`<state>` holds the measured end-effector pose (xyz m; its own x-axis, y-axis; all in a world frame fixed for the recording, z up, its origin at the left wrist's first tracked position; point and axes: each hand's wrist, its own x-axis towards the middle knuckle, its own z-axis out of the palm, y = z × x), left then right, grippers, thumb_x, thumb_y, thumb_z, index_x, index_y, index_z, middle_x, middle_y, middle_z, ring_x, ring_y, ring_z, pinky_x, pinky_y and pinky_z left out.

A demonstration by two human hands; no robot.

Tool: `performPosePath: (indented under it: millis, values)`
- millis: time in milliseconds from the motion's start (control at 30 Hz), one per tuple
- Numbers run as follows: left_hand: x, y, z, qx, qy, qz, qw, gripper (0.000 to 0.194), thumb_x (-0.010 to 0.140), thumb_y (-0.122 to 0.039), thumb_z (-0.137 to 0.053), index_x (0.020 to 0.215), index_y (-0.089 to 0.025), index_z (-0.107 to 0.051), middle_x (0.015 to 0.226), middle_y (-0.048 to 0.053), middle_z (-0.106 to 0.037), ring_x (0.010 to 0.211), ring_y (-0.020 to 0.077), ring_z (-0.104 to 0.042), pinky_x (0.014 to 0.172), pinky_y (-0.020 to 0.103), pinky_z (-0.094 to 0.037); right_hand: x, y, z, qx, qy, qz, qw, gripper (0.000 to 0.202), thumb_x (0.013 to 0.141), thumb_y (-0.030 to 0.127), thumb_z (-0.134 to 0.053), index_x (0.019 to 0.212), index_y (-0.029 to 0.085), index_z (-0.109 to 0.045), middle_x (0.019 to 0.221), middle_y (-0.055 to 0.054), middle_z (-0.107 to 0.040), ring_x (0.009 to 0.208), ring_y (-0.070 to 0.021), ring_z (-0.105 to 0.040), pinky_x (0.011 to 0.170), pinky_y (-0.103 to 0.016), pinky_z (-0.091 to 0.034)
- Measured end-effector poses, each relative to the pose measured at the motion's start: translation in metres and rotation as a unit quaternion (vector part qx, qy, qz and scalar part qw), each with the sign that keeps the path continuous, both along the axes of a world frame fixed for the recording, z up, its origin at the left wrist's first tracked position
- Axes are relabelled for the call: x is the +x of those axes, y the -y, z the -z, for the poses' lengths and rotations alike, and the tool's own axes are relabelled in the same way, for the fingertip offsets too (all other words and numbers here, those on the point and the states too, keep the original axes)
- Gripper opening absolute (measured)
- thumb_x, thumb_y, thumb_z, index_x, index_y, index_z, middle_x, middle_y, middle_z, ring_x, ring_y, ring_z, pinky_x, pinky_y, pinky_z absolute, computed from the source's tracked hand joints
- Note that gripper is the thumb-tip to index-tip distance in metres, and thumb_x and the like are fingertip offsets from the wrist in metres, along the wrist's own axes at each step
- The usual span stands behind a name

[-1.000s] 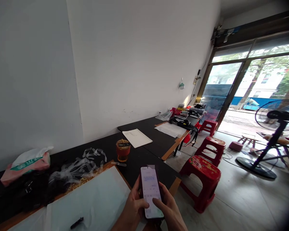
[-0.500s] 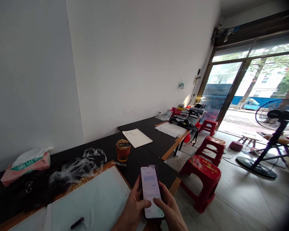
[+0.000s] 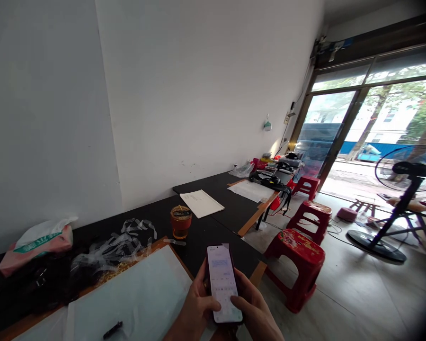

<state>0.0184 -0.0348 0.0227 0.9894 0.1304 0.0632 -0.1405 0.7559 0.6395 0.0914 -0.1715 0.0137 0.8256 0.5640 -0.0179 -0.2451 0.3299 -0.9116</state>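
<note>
A smartphone (image 3: 223, 279) with a lit screen is held upright between my two hands at the lower middle of the head view. On its screen are a message page and an on-screen keyboard. My left hand (image 3: 198, 301) wraps round its left edge, the thumb over the lower left of the screen. Round the right edge closes my right hand (image 3: 250, 303), its thumb over the keyboard's right side. Left of the hands lies a pale translucent sheet (image 3: 142, 289) on a board, with a small black object (image 3: 112, 330) on it.
The black table (image 3: 206, 237) carries an amber cup (image 3: 181, 221), a white notepad (image 3: 201, 203), clear plastic strips (image 3: 117, 248) and a tissue pack (image 3: 39, 244). Red stools (image 3: 298, 265) stand to the right, and a black fan (image 3: 394, 213) is farther off near the glass doors.
My right thumb has shifted slightly right on the phone screen, and my left thumb a little down and left. Both hands still hold the phone.
</note>
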Motion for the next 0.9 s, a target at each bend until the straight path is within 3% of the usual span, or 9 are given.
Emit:
performPosePath:
  millis: [300, 533, 700, 900]
  values:
    - [-0.003, 0.001, -0.007, 0.017, -0.034, 0.001, 0.999, 0.124, 0.047, 0.009, -0.058, 0.156, -0.023, -0.006, 0.109, 0.009, -0.075, 0.102, 0.0310, -0.066, 0.069, 0.034, -0.047, 0.000, 0.001, -0.004, 0.019, -0.011, -0.022, 1.000, 0.068, 0.057, 0.013, -0.066, 0.124, 0.024, -0.064, 0.119, -0.010, -0.073, 0.110, -0.0363, -0.065, 0.092, -0.049, -0.050]
    - [0.002, 0.002, 0.003, 0.015, -0.037, -0.024, 0.999, 0.111, 0.059, 0.002, -0.064, 0.155, -0.020, -0.013, 0.115, 0.013, -0.073, 0.103, 0.0312, -0.065, 0.074, 0.035, -0.047, 0.000, -0.001, 0.001, -0.014, -0.006, 0.004, 1.000, 0.066, 0.062, 0.021, -0.073, 0.126, 0.024, -0.062, 0.119, -0.011, -0.072, 0.113, -0.0361, -0.063, 0.092, -0.047, -0.050]
    - [0.004, -0.001, 0.007, -0.012, -0.018, -0.008, 1.000, 0.113, 0.053, 0.005, -0.059, 0.155, -0.023, -0.018, 0.111, 0.010, -0.074, 0.112, 0.0314, -0.061, 0.084, 0.037, -0.048, 0.001, -0.001, 0.005, -0.038, 0.002, 0.022, 0.999, 0.064, 0.068, 0.037, -0.081, 0.127, 0.025, -0.062, 0.121, -0.011, -0.071, 0.116, -0.0366, -0.061, 0.093, -0.047, -0.049]
    - [0.001, 0.000, 0.000, -0.018, -0.029, -0.010, 0.999, 0.118, 0.044, 0.007, -0.053, 0.154, -0.022, -0.020, 0.103, 0.008, -0.075, 0.108, 0.0309, -0.063, 0.084, 0.038, -0.048, 0.004, 0.002, 0.011, 0.020, 0.006, -0.007, 1.000, 0.065, 0.063, 0.024, -0.080, 0.125, 0.026, -0.064, 0.123, -0.010, -0.071, 0.112, -0.0368, -0.064, 0.092, -0.048, -0.050]
